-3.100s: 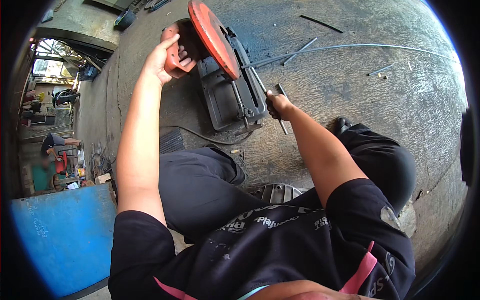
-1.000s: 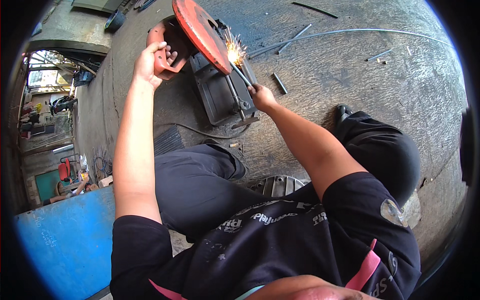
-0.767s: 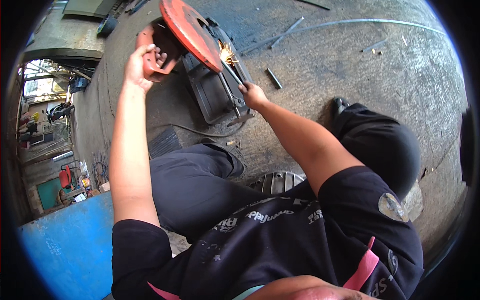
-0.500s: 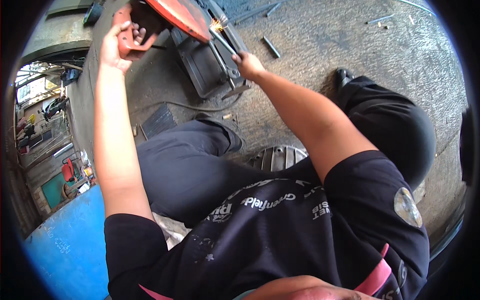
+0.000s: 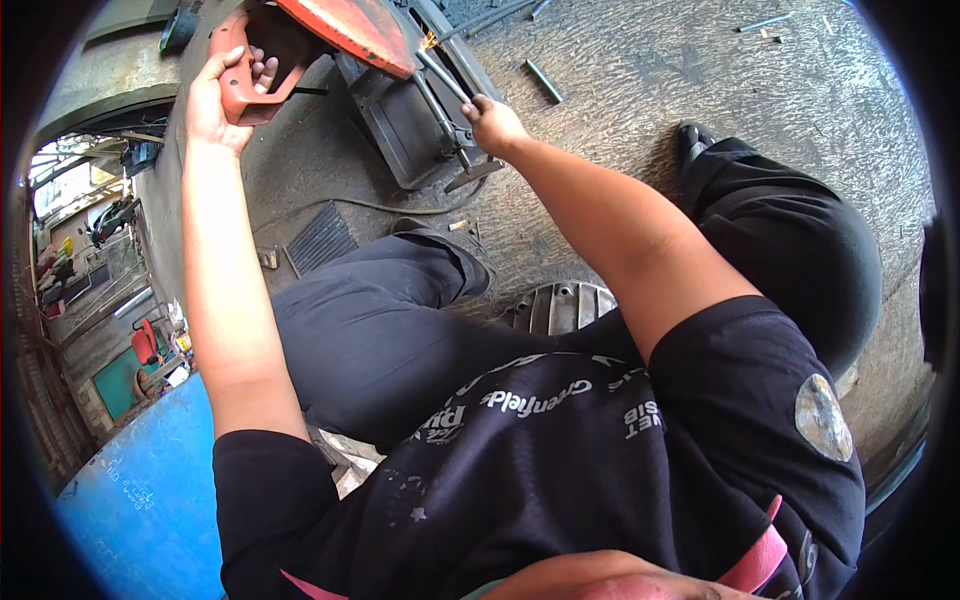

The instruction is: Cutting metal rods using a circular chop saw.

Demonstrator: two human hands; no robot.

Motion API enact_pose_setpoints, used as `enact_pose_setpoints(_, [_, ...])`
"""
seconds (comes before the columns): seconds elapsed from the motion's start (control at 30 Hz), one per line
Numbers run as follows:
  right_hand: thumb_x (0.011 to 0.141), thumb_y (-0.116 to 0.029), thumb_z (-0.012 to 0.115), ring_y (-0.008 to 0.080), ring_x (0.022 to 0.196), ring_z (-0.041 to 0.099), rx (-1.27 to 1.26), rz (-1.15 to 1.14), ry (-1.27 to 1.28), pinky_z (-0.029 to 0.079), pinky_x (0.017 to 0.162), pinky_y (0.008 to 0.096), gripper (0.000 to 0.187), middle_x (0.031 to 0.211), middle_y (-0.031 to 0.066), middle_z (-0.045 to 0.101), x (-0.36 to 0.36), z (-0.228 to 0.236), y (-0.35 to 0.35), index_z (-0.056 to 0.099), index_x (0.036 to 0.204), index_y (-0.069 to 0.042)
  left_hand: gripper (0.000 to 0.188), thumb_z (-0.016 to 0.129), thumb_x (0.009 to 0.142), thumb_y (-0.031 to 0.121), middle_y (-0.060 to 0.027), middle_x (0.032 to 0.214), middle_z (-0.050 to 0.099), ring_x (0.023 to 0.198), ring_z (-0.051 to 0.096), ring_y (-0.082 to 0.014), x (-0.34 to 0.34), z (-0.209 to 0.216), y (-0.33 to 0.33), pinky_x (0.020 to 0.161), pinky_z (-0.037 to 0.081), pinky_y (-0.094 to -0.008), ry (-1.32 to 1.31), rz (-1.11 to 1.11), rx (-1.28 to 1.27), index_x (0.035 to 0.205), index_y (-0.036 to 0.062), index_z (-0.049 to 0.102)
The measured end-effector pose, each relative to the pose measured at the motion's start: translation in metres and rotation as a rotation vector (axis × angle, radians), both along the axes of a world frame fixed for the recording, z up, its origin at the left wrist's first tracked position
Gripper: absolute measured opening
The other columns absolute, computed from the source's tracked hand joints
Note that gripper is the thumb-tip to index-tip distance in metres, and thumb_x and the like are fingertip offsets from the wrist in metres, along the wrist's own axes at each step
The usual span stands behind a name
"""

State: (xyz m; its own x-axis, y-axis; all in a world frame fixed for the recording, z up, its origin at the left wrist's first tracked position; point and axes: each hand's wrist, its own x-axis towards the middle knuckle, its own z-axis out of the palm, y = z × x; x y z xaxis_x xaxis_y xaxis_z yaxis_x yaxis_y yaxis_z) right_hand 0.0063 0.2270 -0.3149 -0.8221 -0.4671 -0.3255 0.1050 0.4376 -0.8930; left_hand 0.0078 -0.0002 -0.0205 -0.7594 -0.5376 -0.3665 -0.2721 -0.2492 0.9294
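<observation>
My left hand (image 5: 228, 88) is wrapped around the orange-red loop handle (image 5: 238, 75) of a cut-off saw at the upper left. The saw's orange-red blade guard (image 5: 360, 38) slants over its dark metal base (image 5: 400, 135). Pinched in the fingers of my right hand (image 5: 493, 126) is a thin grey metal rod (image 5: 442, 77). Its far end reaches the saw just beside the guard's edge. A small burst of orange sparks (image 5: 429, 41) shows at that end. The guard hides most of the cutting disc.
Short cut rods (image 5: 543, 81) lie on the rough concrete floor (image 5: 640, 90). A cable (image 5: 380, 208) runs below the saw base, near a dark ribbed mat (image 5: 320, 240). A ribbed metal casting (image 5: 560, 305) sits between my legs. At lower left is a blue drum (image 5: 150, 490).
The spark burst has become smaller. My left hand and the saw handle sit slightly farther left and lower in view. The right hand keeps its hold on the rod.
</observation>
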Motion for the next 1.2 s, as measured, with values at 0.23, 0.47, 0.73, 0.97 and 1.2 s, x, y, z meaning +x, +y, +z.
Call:
enact_pose_setpoints(0.23, [0.092,-0.036,0.046,0.04,0.101,0.054,-0.009,0.036,-0.016,0.043,0.086,0.0449,0.036,0.104,0.0216,0.06,0.001,0.007,-0.003,0.056,0.111,-0.007,0.029,0.058,0.082,0.009,-0.0134,0.091,0.054,0.089,0.055,-0.0237,0.005,0.008,0.0,0.09,0.048,-0.0353,0.014,-0.021,-0.006,0.104,-0.0069,0.049])
enact_pose_setpoints(0.47, [0.093,-0.037,0.043,0.0419,0.095,0.055,-0.016,0.032,0.045,0.043,0.082,0.0471,0.035,0.096,0.0225,0.061,0.004,0.011,-0.003,0.055,0.098,-0.004,0.028,0.058,0.082,0.009,-0.0132,0.091,0.055,0.091,0.056,-0.0249,0.007,0.009,0.0,0.091,0.048,-0.0358,0.008,-0.015,-0.005,0.104,-0.0064,0.049])
enact_pose_setpoints(0.73, [0.088,-0.032,0.055,0.0374,0.094,0.058,0.006,-0.02,0.032,0.045,0.082,0.043,0.03,0.095,0.0191,0.063,0.002,0.001,0.006,0.059,0.1,-0.006,0.029,0.058,0.081,0.008,-0.0129,0.09,0.054,0.089,0.055,-0.0242,0.007,0.013,0.008,0.091,0.048,-0.0355,0.021,0.0,-0.017,0.105,-0.0066,0.049])
enact_pose_setpoints(0.97, [0.089,-0.033,0.054,0.0371,0.093,0.058,-0.017,-0.086,0.011,0.045,0.08,0.0423,0.03,0.094,0.0159,0.064,-0.004,-0.01,0.006,0.061,0.108,-0.01,0.03,0.059,0.081,0.008,-0.0125,0.089,0.054,0.088,0.056,-0.0234,0.007,0.011,0.011,0.089,0.049,-0.0347,0.045,-0.011,-0.038,0.106,-0.0063,0.049])
enact_pose_setpoints(1.2, [0.092,-0.025,0.053,0.0117,0.061,0.052,-0.274,-0.037,-0.425,0.045,0.056,0.0283,0.026,0.074,0.0057,0.061,-0.012,-0.016,0.002,0.06,0.111,-0.009,0.027,0.06,0.081,0.013,-0.0098,0.091,0.054,0.092,0.057,-0.0235,0.01,0.009,0.005,0.088,0.05,-0.0354,0.025,-0.043,-0.038,0.102,-0.0024,0.05])
